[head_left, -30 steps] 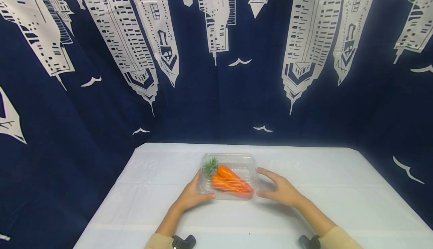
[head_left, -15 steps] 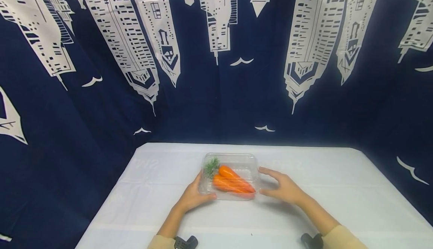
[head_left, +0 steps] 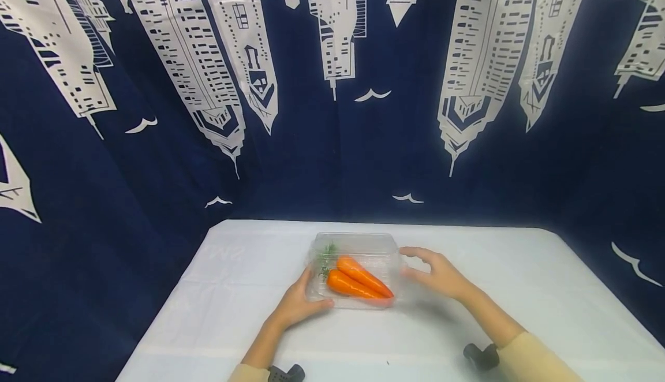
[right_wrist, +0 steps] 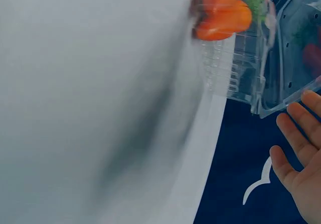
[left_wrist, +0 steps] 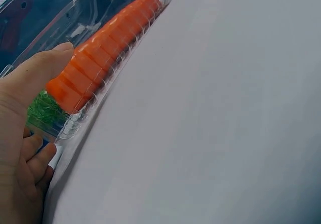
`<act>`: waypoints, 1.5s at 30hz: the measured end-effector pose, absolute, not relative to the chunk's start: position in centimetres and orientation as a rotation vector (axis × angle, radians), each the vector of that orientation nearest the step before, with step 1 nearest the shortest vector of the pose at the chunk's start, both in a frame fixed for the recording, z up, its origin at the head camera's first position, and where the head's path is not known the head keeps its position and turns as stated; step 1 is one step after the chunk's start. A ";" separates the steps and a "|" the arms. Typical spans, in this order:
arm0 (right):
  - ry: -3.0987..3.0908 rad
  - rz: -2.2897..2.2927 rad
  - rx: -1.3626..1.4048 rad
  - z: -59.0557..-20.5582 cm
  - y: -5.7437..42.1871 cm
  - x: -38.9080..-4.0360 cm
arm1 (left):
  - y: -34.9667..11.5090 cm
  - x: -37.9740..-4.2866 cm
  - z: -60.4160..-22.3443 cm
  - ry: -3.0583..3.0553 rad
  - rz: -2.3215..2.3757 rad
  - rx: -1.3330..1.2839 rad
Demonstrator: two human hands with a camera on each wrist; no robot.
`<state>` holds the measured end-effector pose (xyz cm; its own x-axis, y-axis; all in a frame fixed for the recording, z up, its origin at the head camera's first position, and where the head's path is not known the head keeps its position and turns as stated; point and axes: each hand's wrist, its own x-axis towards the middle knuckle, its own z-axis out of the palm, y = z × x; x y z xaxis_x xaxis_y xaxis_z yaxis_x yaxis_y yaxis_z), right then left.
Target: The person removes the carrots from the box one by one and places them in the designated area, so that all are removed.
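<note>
A clear plastic clamshell container point(head_left: 384, 299) sits on the white table. Inside lie orange carrots point(head_left: 358, 278) and a bunch of green leaves point(head_left: 327, 255) at the left end. Its clear lid point(right_wrist: 291, 43) stands raised from the base at the back. My left hand point(head_left: 298, 304) grips the base's left front corner, thumb along the front. In the left wrist view that thumb point(left_wrist: 47, 66) lies over the rim beside a carrot. On the other side, my right hand point(head_left: 436, 272) has its fingers extended, and its fingertips point(right_wrist: 308, 96) are right at the lid's edge.
A white cloth covers the table point(head_left: 234, 289). Behind it hangs a navy curtain point(head_left: 291, 180) printed with white buildings and birds. Dark wrist devices point(head_left: 483, 357) show at both sleeves.
The lid has come up off the base toward the back. My right hand has risen and moved slightly away from me along the right side; my left hand has kept its grip.
</note>
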<state>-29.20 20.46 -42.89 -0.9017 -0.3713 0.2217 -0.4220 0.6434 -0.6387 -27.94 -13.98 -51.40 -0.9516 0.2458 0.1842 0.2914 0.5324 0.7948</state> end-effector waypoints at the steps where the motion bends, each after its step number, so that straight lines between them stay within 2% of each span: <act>1: -2.776 1.117 0.673 -42.7 20.3 -29.4 | -14.0 -28.0 -51.4 -2.707 -1.410 -0.477; 20: -2.719 1.309 0.400 -38.6 18.1 -34.0 | -14.2 -28.1 -51.5 -2.709 -1.405 -0.488; 45: -2.691 1.481 0.289 -38.8 16.3 -37.0 | -14.3 -28.0 -51.3 -2.719 -1.431 -0.473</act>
